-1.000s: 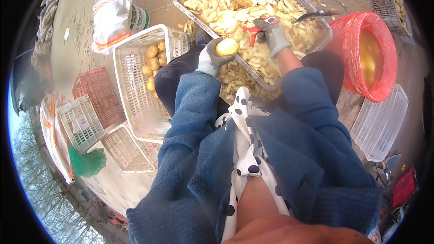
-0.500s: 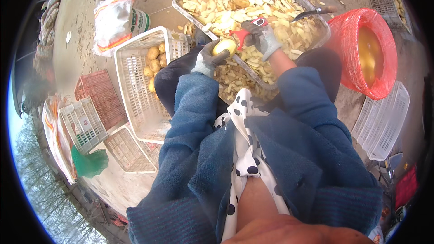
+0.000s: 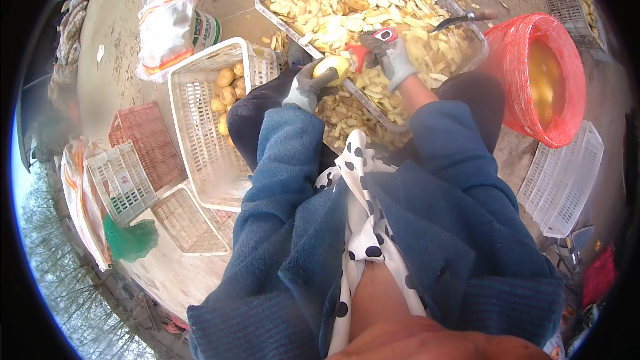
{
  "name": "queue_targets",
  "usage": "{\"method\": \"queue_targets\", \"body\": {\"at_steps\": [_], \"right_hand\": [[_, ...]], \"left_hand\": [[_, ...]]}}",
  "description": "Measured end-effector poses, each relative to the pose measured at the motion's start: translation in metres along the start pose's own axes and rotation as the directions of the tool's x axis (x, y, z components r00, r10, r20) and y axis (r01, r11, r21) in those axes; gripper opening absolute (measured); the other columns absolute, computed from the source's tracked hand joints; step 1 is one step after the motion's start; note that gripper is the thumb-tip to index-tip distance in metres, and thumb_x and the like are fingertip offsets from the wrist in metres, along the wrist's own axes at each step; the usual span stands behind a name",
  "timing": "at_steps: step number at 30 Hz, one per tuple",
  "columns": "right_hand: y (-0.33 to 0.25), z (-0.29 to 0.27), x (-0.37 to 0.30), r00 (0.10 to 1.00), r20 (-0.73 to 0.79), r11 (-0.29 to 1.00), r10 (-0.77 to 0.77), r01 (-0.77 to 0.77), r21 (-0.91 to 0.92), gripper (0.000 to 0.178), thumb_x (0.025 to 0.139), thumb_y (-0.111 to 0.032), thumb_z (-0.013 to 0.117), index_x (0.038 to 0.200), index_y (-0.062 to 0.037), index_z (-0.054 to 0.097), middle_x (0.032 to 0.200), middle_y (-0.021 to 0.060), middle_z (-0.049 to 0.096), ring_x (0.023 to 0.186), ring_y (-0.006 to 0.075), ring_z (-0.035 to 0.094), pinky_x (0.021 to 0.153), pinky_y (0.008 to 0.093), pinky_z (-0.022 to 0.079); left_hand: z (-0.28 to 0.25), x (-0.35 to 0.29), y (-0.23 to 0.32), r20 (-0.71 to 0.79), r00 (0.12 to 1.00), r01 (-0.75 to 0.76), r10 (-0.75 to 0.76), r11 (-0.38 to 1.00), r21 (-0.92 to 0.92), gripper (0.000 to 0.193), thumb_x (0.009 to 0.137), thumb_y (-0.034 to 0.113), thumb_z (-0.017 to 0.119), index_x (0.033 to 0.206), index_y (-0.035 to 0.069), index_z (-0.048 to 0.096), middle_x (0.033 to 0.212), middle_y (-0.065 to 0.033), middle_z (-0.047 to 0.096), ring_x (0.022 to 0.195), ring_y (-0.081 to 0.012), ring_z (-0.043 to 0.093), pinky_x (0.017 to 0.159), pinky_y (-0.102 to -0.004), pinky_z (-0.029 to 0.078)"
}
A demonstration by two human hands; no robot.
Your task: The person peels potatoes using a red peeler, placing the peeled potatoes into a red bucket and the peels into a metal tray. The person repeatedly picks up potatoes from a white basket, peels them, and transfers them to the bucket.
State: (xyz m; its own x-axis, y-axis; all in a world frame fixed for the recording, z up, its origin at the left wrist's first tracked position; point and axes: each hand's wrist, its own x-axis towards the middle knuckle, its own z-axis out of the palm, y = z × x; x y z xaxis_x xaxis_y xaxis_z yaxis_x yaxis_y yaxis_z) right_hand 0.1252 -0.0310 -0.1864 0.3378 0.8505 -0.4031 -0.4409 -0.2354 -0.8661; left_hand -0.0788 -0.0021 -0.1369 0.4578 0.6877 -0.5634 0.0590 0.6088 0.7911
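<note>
A pale yellow peeled potato (image 3: 331,69) sits in my left hand (image 3: 309,85), whose gloved fingers wrap round it. In my right hand (image 3: 392,59), also gloved, is a red peeler (image 3: 357,55), its head turned toward the potato with a small gap between them. Both hands are over the near edge of a large tray (image 3: 383,115) heaped with potato peelings (image 3: 333,0). More peelings lie between my legs. Unpeeled potatoes (image 3: 227,87) rest in the white plastic crate (image 3: 175,103) by my left knee.
A red-lined bucket (image 3: 507,93) with yellowish contents stands at my right. A dark-bladed knife (image 3: 460,21) lies across the tray's right rim. Stacked white crates (image 3: 563,177) are at right; a red crate (image 3: 148,143), a white sack (image 3: 170,27) and green netting (image 3: 130,239) are at left.
The peeler in my right hand has turned slightly and drawn a little away from the potato. My left hand still holds the potato, shifted very slightly.
</note>
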Motion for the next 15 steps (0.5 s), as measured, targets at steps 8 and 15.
{"method": "queue_targets", "body": {"at_steps": [8,15], "right_hand": [[-0.047,0.013,-0.017,0.944,0.271,0.801,0.186,-0.305,0.515,0.025,0.082,-0.012,0.052,0.096,0.0082,0.052,0.075,0.0075,0.059,0.046,0.0151,0.053,0.04,0.0249,0.042],[-0.045,0.016,-0.02,0.981,0.129,0.988,0.145,-0.15,0.029,0.018,0.074,-0.01,0.064,0.088,-0.0021,0.055,0.072,0.0044,0.058,0.049,0.0137,0.053,0.041,0.0248,0.041]], "left_hand": [[0.001,0.016,0.0,0.025,0.931,-0.191,0.363,0.427,0.884,0.08,0.048,0.033,0.078,0.113,-0.005,0.048,0.102,-0.0174,0.058,0.09,-0.0242,0.059,0.076,-0.031,0.049],[-0.008,0.021,-0.012,0.053,0.953,-0.21,0.298,0.524,0.826,0.089,0.04,0.038,0.08,0.112,-0.004,0.049,0.105,-0.0192,0.056,0.098,-0.0263,0.056,0.086,-0.0323,0.044]]}}
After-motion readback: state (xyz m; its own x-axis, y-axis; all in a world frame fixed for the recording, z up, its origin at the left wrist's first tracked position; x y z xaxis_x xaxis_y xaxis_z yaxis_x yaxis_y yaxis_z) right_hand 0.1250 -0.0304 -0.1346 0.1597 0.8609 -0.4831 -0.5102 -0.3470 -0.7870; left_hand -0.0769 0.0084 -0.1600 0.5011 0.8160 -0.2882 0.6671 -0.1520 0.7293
